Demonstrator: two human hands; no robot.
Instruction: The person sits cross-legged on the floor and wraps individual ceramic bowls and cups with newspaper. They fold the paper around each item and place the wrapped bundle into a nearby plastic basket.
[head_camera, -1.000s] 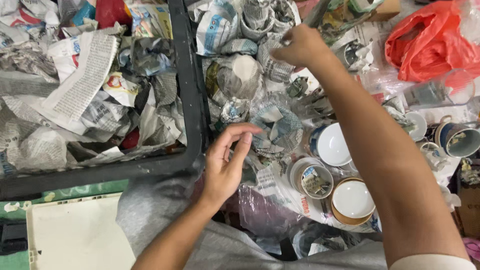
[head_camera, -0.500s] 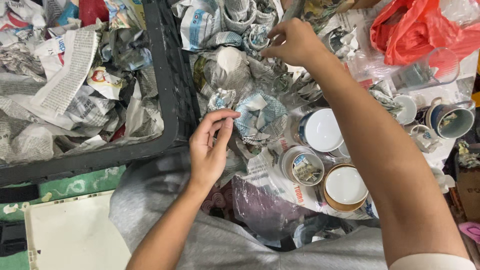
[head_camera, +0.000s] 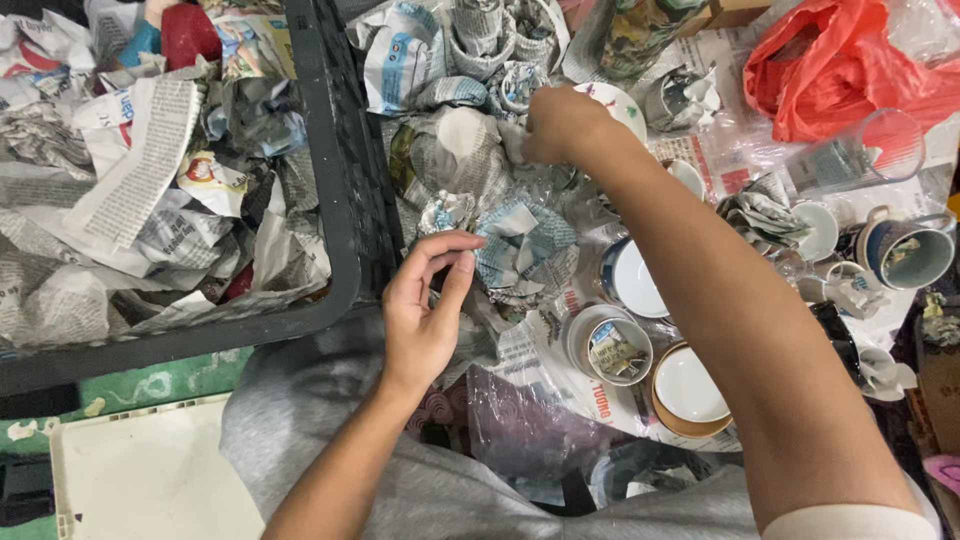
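Newspaper bundle (head_camera: 525, 250) lies between the hands — left hand (head_camera: 425, 315) open, right hand (head_camera: 560, 125) gripping paper.

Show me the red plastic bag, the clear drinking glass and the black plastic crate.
Red plastic bag (head_camera: 830, 65), head view, on its crumpled middle.
Clear drinking glass (head_camera: 865, 150), head view, on its side wall.
Black plastic crate (head_camera: 345, 180), head view, on its right wall.
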